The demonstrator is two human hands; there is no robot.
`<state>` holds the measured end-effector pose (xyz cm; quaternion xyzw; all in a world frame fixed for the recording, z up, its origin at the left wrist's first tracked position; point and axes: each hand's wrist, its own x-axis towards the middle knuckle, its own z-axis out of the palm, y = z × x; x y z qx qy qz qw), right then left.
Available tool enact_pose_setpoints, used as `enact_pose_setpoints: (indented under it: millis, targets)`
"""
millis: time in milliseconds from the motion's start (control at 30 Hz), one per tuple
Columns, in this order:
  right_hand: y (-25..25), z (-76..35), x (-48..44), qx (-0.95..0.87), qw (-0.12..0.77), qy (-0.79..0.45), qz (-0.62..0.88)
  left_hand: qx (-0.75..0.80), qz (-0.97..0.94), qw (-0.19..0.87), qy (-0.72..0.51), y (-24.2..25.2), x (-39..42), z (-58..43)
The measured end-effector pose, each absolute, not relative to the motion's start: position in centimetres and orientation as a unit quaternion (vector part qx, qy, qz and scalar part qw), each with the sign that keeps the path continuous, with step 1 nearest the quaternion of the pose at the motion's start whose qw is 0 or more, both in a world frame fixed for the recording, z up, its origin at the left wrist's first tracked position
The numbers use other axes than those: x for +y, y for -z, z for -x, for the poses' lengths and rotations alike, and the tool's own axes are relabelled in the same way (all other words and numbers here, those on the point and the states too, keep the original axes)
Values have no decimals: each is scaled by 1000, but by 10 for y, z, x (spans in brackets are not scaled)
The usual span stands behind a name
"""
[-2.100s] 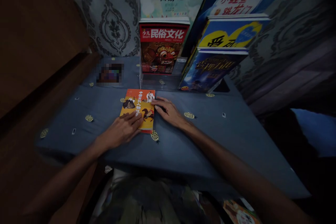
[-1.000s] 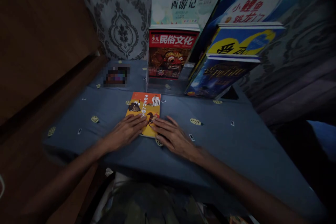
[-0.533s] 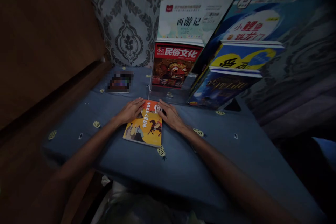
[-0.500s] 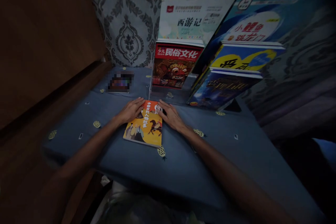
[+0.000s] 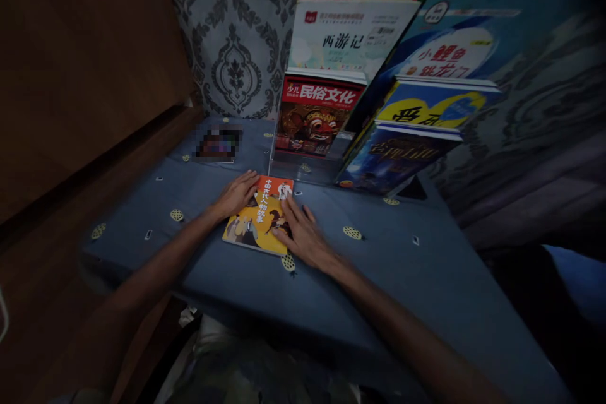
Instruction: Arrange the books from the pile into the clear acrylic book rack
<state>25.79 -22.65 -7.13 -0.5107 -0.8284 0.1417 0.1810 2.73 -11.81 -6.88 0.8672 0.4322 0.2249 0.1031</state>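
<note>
A closed paperback book (image 5: 258,227) with an orange and yellow cover lies flat on the cloth-covered table, its front facing up. White Chinese characters run down the cover, with a horse and several robed figures drawn on it. My left hand (image 5: 237,194) rests along the book's upper left edge, fingers stretched out and touching the cover. On the other side, my right hand (image 5: 303,233) lies with spread fingers over the right edge, covering part of the horse. Neither hand grips the book; both are open.
A clear display rack (image 5: 303,167) behind the book holds several upright books, including a red-covered one (image 5: 315,117) and a dark blue one (image 5: 392,158). A blurred-out flat item (image 5: 218,144) lies at the back left. A wooden panel (image 5: 89,63) stands left of the table (image 5: 379,303).
My right hand has slid toward me, from the book's upper right corner down its right edge, with fingers more spread over the cover. My left hand and the book stay nearly in place.
</note>
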Motion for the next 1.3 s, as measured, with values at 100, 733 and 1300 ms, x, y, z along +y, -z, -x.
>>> enact_pose_setpoints:
  millis: [100,733,1300]
  targets:
    - [70,-256,-247,-836,181,-151,496,450,-856,106,-234,71,-120,-26]
    - [68,-259,-255,-806,209,-229,505,503,-595,437,-449,60,-124,-17]
    - [78,-274,-222,-608,449,-457,469,384,-423,706,-418,20,-152,-18]
